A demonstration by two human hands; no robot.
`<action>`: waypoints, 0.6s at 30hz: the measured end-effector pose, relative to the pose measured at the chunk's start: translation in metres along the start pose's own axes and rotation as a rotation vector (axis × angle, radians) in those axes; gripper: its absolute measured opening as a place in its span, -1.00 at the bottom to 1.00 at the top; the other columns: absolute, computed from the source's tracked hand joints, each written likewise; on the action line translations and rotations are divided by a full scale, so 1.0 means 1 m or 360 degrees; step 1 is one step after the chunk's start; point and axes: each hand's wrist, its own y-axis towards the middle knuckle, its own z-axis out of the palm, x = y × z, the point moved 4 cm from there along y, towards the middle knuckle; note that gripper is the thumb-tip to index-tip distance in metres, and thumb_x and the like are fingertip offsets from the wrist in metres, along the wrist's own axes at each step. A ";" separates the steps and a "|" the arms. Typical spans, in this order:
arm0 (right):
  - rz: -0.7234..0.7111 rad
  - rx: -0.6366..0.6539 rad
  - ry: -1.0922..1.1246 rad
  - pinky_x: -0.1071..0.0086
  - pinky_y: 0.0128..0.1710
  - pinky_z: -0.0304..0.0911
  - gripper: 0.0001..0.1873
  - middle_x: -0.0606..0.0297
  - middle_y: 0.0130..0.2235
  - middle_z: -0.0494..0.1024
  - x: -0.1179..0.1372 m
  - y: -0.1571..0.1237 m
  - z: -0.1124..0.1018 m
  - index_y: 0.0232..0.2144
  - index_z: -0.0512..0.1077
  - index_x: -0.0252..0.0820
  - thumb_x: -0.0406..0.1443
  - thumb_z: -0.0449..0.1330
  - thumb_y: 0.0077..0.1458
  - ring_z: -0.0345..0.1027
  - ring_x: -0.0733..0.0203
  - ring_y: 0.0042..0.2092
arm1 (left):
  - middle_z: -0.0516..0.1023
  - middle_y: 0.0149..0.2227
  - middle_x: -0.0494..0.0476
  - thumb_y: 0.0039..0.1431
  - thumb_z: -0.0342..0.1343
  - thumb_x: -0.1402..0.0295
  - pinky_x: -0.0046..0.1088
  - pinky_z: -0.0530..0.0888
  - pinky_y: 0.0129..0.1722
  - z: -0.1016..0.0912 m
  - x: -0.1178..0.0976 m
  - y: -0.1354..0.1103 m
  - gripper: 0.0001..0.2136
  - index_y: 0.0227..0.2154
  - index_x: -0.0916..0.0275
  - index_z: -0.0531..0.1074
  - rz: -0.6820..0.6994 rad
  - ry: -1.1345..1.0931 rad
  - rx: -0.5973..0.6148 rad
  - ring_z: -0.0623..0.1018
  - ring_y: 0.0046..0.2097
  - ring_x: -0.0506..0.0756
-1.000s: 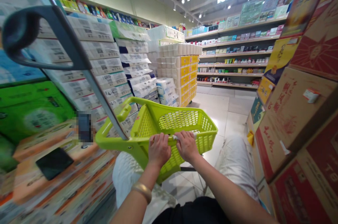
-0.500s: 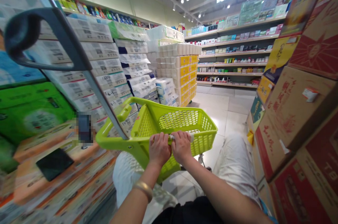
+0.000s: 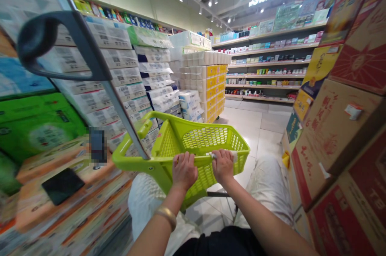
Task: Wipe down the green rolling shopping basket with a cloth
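Note:
A lime-green plastic shopping cart [image 3: 169,164] with perforated sides stands side-on before me. My left hand [image 3: 184,170] is closed over its near rim, fingers curled to the inside. Further right along the same rim, my right hand [image 3: 223,166] presses a crumpled white tissue [image 3: 234,156] against the edge; part of the tissue is hidden under the fingers. The hands are a short gap apart. Left of them, a metal pole with a dark grey loop handle [image 3: 98,67] rises in front of the cart's push-bar end.
Wrapped paper packs [image 3: 117,60] are stacked high on the left. Orange packs [image 3: 99,183] carry a dark flat panel [image 3: 62,186]. Cardboard boxes [image 3: 334,123] line the right side close by. Stocked shelves [image 3: 271,60] stand at the back beyond the tiled floor [image 3: 245,123].
My right hand has slid right along the rim with the tissue, away from my left hand. My left hand stays on about the same part of the rim.

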 end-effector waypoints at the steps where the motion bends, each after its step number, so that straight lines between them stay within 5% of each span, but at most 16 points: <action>1: 0.0021 -0.0011 0.0016 0.19 0.00 -0.04 -0.74 0.21 -0.24 0.38 0.010 0.001 0.004 -0.19 0.38 -0.14 -0.39 0.07 0.01 0.13 0.08 -0.16 | 0.42 -0.34 0.16 -0.06 0.06 0.44 -0.18 0.17 -0.02 0.000 0.000 0.001 -0.82 -0.32 0.22 0.39 0.0001 0.0002 0.0000 0.37 -0.17 0.22; 7: -0.0128 0.0112 0.0123 0.25 -0.05 -0.03 -0.73 0.25 -0.23 0.40 0.051 0.008 0.016 -0.16 0.37 -0.11 -0.37 0.07 0.04 0.15 0.12 -0.17 | 0.42 -0.36 0.15 -0.02 0.05 0.42 -0.20 0.18 -0.05 0.003 0.007 0.002 -0.90 -0.38 0.19 0.37 0.0030 -0.0004 0.0005 0.37 -0.20 0.20; 11: -0.0285 0.0175 0.0060 0.27 -0.04 -0.02 -0.68 0.25 -0.22 0.41 0.020 0.007 0.004 -0.10 0.36 -0.11 -0.37 0.06 0.06 0.17 0.13 -0.16 | 0.43 -0.33 0.16 -0.05 0.06 0.43 -0.19 0.18 -0.03 0.006 0.010 0.001 -0.82 -0.32 0.20 0.38 0.0073 0.0008 0.0016 0.37 -0.18 0.21; 15: -0.0214 0.0120 -0.0045 0.25 -0.02 -0.02 -0.69 0.24 -0.22 0.41 -0.024 0.003 -0.009 -0.12 0.38 -0.12 -0.40 0.05 0.05 0.16 0.11 -0.13 | 0.44 -0.31 0.17 -0.06 0.06 0.43 -0.18 0.17 -0.01 0.008 0.008 0.002 -0.79 -0.28 0.19 0.39 0.0048 -0.0002 0.0031 0.37 -0.16 0.22; 18: -0.0028 0.0038 -0.0075 0.20 0.02 -0.03 -0.73 0.22 -0.23 0.40 -0.026 0.002 -0.006 -0.18 0.39 -0.15 -0.40 0.05 0.04 0.15 0.08 -0.13 | 0.44 -0.31 0.17 -0.06 0.06 0.44 -0.18 0.17 -0.01 0.006 0.005 0.003 -0.79 -0.29 0.19 0.39 0.0007 -0.0016 0.0008 0.37 -0.16 0.23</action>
